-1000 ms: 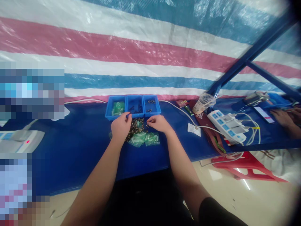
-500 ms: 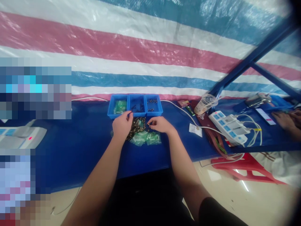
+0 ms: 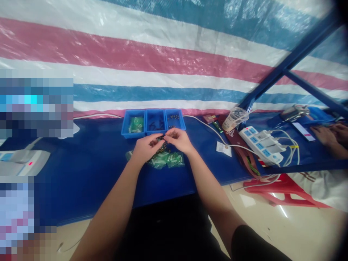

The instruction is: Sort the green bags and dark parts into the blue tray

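Observation:
My left hand (image 3: pixel 146 147) is closed, with a small dark piece (image 3: pixel 162 137) pinched between thumb and fingertips. Against it, fingertip to fingertip, my right hand (image 3: pixel 179 140) is pinched too; whatever it holds is hidden by its fingers. Below the hands lie clear packets with green contents (image 3: pixel 160 159) and a partly covered heap of small brassy metal parts (image 3: pixel 163 148). Just beyond stand three joined blue bins: a left bin (image 3: pixel 123 127) with green packets, a middle bin (image 3: pixel 155 115) with dark pieces, and a right bin (image 3: pixel 182 123) with small metal parts.
To the right are a plastic cup (image 3: pixel 235 119), a white sachet (image 3: pixel 224 149), a brown strap bag (image 3: pixel 239 148) and a power strip (image 3: pixel 261 145) with cables. Another person's hands (image 3: pixel 326 136) rest near a phone (image 3: pixel 303 131). A second power strip (image 3: pixel 24 163) lies left.
My hands were apart over the heap of metal parts; they have come together at the fingertips, the dark piece between them. The right hand has risen towards the bins. The view has shifted slightly.

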`<state>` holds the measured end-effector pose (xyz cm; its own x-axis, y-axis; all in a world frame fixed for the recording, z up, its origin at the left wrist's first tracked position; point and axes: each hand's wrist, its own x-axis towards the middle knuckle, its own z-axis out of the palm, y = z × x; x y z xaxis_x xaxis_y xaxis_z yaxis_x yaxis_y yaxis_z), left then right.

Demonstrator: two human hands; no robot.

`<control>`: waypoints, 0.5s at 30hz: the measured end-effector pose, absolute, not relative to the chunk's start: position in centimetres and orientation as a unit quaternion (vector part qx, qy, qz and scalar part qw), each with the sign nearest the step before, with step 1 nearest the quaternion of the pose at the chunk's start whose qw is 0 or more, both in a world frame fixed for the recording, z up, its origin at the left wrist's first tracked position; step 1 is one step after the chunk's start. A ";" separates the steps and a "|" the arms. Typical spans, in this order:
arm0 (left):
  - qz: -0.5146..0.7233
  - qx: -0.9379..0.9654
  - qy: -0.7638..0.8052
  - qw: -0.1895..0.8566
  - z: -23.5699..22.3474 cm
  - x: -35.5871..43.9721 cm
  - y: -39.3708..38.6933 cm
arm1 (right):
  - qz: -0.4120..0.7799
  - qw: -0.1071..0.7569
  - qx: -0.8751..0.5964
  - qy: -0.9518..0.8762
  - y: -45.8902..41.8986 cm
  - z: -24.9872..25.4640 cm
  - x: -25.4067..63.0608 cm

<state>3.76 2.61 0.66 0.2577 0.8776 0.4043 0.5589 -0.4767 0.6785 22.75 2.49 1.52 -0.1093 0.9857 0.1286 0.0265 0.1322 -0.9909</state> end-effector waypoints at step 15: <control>0.412 0.776 0.464 0.114 -0.3 3.8 2.8 | 0.496 0.505 -0.440 -0.553 2.4 1.5 22.0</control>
